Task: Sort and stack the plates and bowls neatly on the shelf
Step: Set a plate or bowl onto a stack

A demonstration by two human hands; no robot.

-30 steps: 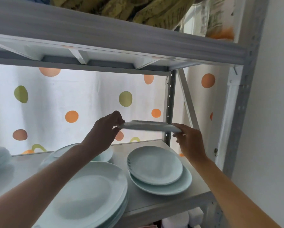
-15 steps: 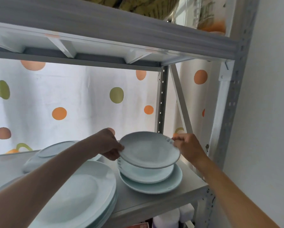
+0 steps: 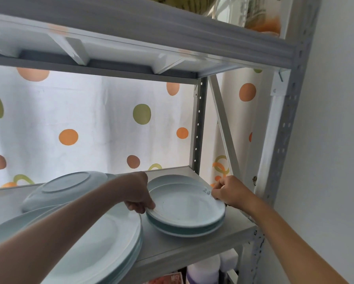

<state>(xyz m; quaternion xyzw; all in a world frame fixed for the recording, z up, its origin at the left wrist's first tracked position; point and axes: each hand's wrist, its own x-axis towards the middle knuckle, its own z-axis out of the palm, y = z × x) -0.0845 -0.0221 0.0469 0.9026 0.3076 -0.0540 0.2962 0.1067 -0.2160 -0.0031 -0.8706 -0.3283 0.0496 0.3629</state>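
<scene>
Through the head camera I saw two bare forearms, one entering from about seven o'clock and the other from about five o'clock, with no sleeve reaching the visible part of either. The left hand [image 3: 138,193] and right hand [image 3: 230,191] wore no gloves, and I made out no rings or watch.

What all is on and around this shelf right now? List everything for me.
Small plate stack: several, pale green, right side of the shelf; both hands hold the top plate.
Large plate stack: several, pale green, front left.
Upside-down plate: one, pale green, behind the large stack.
Shelf: one, grey metal rack.
Curtain: one, white with orange, green and brown dots, behind.
Bottles: white, on the level below; number unclear.
Left hand: grips the top plate's left rim.
Right hand: pinches its right rim.
</scene>
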